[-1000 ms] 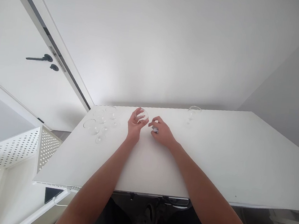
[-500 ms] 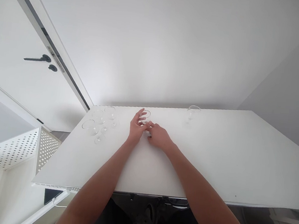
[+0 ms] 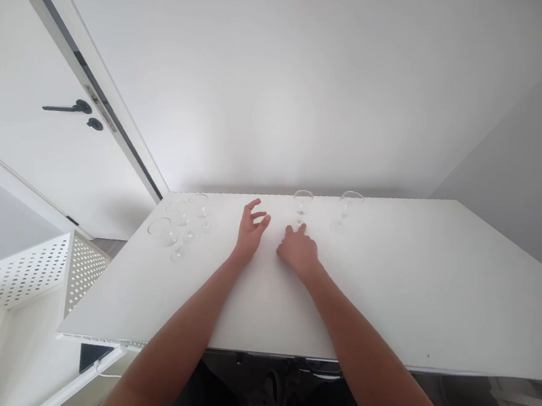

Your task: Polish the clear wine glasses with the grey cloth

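My left hand [image 3: 250, 230] hovers over the white table [image 3: 389, 290] with its fingers spread and nothing in them. My right hand [image 3: 297, 249] rests on the table, its fingertips at the base of a clear stemmed glass [image 3: 302, 203] that stands upright near the far edge. I cannot see whether those fingers grip the foot or only touch it. A second stemmed glass [image 3: 350, 204] stands to the right of it.
Three more stemmed glasses [image 3: 180, 218] cluster at the table's far left corner. A white door with a dark handle [image 3: 68, 107] is on the left. A perforated white panel [image 3: 20, 271] stands low on the left. The wall runs right behind the table.
The glass left my left hand and now stands further right, near the other glass. My right hand moved right with it. My left hand opened.
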Demonstrator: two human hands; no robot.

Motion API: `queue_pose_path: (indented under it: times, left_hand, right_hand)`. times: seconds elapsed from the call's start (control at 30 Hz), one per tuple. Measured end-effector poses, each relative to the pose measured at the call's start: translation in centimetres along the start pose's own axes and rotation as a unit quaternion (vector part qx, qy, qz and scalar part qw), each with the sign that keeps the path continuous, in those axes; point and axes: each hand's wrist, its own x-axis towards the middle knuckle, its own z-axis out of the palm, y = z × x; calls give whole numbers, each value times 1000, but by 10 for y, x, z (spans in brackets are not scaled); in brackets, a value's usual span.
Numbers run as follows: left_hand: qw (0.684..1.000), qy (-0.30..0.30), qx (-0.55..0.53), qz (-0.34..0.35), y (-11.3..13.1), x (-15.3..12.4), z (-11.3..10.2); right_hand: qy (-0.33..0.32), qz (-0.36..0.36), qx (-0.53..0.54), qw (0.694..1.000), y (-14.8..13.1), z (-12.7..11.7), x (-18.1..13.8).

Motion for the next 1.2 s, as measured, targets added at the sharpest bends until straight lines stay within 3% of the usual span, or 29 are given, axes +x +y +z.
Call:
queue_pose_path:
  times: [0.2,0.43,1.2]
  left_hand:
    - [999,7,46,-19,-2,1,0]
    - [995,-20,95,-10,-7,3,-3]
    - [994,-12,104,-30,-7,3,-3]
  right_hand:
    - [1,65,64,996,18,-10,7]
    - [-12,114,19,993,25,-19,9]
    - [-9,153,35,988,39,-30,13]
